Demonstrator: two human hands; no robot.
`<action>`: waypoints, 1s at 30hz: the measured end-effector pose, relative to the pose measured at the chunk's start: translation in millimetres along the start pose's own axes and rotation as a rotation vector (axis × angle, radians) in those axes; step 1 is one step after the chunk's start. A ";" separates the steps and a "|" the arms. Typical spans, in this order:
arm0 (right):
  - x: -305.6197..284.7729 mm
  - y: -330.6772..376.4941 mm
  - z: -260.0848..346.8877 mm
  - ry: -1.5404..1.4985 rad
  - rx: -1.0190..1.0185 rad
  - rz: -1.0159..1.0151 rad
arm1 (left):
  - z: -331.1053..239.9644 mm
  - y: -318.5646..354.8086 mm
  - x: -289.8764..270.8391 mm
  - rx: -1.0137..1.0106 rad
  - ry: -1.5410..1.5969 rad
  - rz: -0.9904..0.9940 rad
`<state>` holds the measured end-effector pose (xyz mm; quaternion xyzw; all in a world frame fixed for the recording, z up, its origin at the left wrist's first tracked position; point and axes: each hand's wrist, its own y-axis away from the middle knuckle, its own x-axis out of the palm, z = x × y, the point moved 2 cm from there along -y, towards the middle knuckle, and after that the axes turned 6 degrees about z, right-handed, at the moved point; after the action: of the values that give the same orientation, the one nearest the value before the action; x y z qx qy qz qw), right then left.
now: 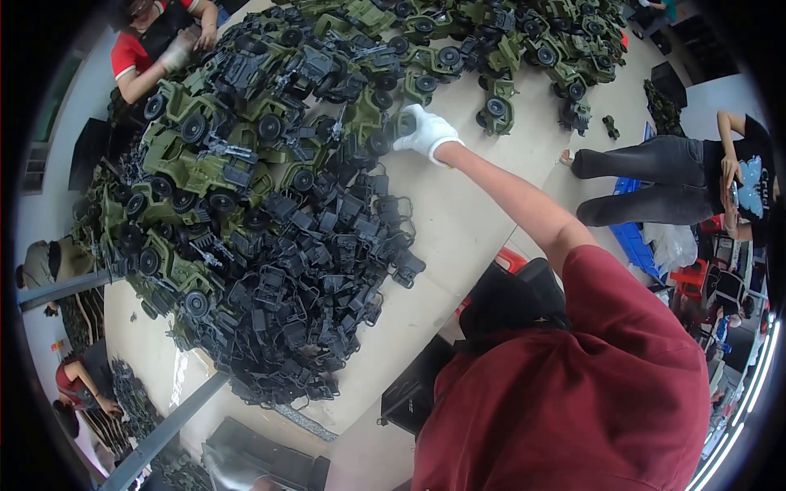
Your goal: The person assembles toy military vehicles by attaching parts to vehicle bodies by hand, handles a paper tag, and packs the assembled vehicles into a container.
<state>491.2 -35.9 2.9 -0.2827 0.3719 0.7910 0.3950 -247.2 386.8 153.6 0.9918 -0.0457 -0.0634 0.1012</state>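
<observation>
My right hand (430, 136), in a white glove, reaches to the right edge of a big heap on the pale table. Its fingers and thumb are around the end of an olive-green toy jeep (367, 114) with black wheels. More green toy jeeps (192, 168) are piled up to the left. Directly below them lies a heap of black plastic frame parts (307, 282). At the lower edge a smeared whitish shape, my left hand (233, 470), is beside a dark grey bin (262, 458); its fingers cannot be made out.
Grey metal bars (168, 430) cross at the lower left. A person in a red top (135, 53) works at the upper left, another (78, 385) at the lower left. Someone in dark trousers (647, 180) stands at the right near a blue crate (634, 237).
</observation>
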 end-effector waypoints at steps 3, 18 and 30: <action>-9.2 26.7 -19.5 -0.269 0.009 0.038 | 10.0 120.4 158.3 0.046 -0.082 -0.002; -31.9 130.3 -30.5 0.108 -0.420 -0.451 | 91.4 316.5 405.6 -0.348 -0.267 1.166; 20.3 187.1 -73.8 -0.406 -0.203 -0.106 | 165.9 339.7 481.7 -0.331 -0.293 1.432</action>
<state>335.5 -164.3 14.5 -0.1752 0.1881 0.8431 0.4723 179.9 -26.6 6.5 0.6729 -0.6827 -0.1196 0.2585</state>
